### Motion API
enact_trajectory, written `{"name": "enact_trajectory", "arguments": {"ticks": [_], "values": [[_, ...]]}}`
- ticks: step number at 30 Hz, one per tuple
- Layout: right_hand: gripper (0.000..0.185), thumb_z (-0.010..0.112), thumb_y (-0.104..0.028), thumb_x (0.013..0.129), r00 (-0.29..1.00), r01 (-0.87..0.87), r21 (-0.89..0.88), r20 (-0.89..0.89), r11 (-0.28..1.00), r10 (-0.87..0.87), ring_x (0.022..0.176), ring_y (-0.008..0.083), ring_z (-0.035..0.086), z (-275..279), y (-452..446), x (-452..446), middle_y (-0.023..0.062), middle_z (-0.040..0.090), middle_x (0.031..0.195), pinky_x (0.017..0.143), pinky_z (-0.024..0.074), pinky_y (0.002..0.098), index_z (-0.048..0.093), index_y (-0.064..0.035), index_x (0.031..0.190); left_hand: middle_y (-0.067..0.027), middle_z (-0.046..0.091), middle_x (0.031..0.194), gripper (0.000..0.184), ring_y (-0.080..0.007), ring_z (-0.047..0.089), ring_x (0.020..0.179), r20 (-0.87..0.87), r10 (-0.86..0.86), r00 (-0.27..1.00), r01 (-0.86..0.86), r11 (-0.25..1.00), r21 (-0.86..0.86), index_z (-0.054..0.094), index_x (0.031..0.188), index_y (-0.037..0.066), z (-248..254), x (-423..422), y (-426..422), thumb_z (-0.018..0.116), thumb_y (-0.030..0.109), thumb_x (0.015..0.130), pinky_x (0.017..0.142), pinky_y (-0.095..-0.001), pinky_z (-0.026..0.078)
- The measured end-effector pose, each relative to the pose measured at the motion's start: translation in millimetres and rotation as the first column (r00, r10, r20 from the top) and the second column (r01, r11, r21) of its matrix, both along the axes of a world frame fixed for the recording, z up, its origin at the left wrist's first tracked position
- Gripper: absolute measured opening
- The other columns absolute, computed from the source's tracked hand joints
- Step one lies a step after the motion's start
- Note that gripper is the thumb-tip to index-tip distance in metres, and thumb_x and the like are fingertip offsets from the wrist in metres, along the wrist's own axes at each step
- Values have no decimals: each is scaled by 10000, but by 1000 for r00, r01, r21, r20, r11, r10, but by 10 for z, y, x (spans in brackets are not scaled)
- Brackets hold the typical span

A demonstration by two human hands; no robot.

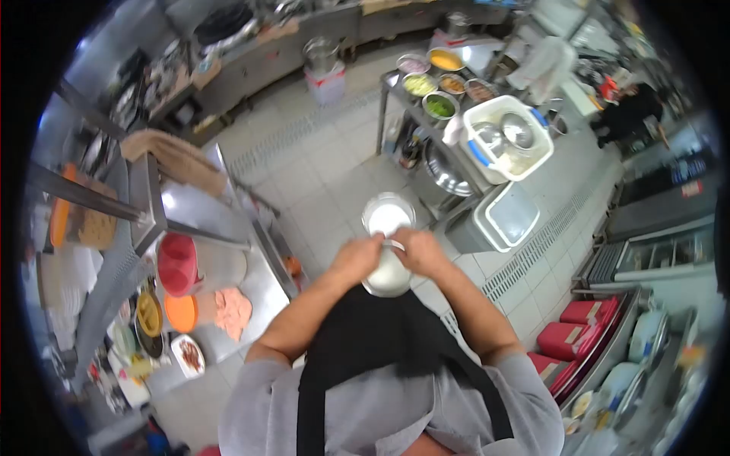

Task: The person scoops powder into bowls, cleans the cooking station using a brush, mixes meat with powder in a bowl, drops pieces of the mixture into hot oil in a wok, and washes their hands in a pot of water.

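Pinching bowl rims (394,244), L hand (360,260) & R hand (420,252) were closed (who held which unclear), w/ white contents (388,216) in both bowls (386,293)

From here I can't make out how the left hand (363,258) and right hand (417,251) grip the two bowls (388,277), since they cover part of the rims; whether the white contents (388,215) are liquid or powder escapes me. Far right of the hands, a person in black (633,114) is too small and blurred for me to read. Left of them, the towel (175,152) hides part of the table (262,304).
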State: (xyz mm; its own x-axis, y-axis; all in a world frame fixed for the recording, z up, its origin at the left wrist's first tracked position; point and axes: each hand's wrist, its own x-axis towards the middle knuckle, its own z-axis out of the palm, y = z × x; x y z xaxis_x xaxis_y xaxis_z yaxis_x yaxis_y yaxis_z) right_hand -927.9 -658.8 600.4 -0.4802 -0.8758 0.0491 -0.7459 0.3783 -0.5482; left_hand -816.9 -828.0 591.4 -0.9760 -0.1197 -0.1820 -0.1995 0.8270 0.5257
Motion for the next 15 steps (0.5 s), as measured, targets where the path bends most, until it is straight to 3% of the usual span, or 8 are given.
{"name": "enact_trajectory", "arguments": {"ticks": [1, 3, 6, 8, 12, 15], "values": [[259, 686, -129, 870, 999, -29, -59, 30, 998, 31, 916, 336, 695, 87, -188, -126, 143, 694, 1086, 804, 565, 444, 688, -74, 1124, -229, 699, 875, 229, -444, 678, 850, -16, 47, 999, -47, 999, -2, 603, 1134, 64, 43, -51, -186, 507, 173, 957, 749, -553, 523], [329, 704, -102, 872, 901, 130, -263, 434, 956, -3, 882, 295, 704, 417, -597, -333, 141, 698, 1088, 779, 577, 397, 667, -60, 1196, -237, 693, 854, 219, -447, 676, 841, -47, 149, 988, -149, 989, -5, 607, 1140, 71, 47, -200, -597, 528, 169, 961, 746, -549, 521], [379, 713, -100, 881, 888, 134, -216, 460, 967, -20, 860, 254, 705, 337, -980, -898, 134, 701, 1108, 771, 577, 350, 650, -54, 1252, -243, 687, 829, 198, -444, 675, 825, -61, 275, 960, -277, 961, -26, 605, 1124, 71, -3, -489, -1213, 548, 163, 958, 735, -554, 517], [367, 708, -106, 890, 902, 100, -48, 425, 994, -70, 860, 250, 709, 15, -1083, -1357, 138, 708, 1107, 778, 575, 350, 653, -49, 1247, -238, 687, 821, 192, -438, 676, 812, -65, 299, 952, -303, 950, -70, 601, 1110, 65, -155, -793, -1658, 563, 172, 956, 723, -556, 517], [369, 708, -121, 900, 855, 164, 115, 480, 980, -199, 871, 237, 714, -233, -1228, -1814, 145, 721, 1105, 803, 570, 347, 651, -35, 1255, -221, 685, 791, 174, -432, 676, 787, 12, 269, 963, -265, 956, -129, 599, 1086, 67, -220, -1590, -2462, 583, 176, 951, 698, -555, 518], [380, 707, -138, 907, 758, 238, 172, 582, 956, -293, 884, 223, 714, -293, -1478, -2076, 146, 733, 1092, 814, 567, 345, 646, -26, 1266, -208, 683, 773, 166, -427, 676, 774, -109, 237, 965, -247, 965, -91, 607, 1084, 80, 13, -2173, -2952, 596, 177, 949, 695, -540, 521]]}}
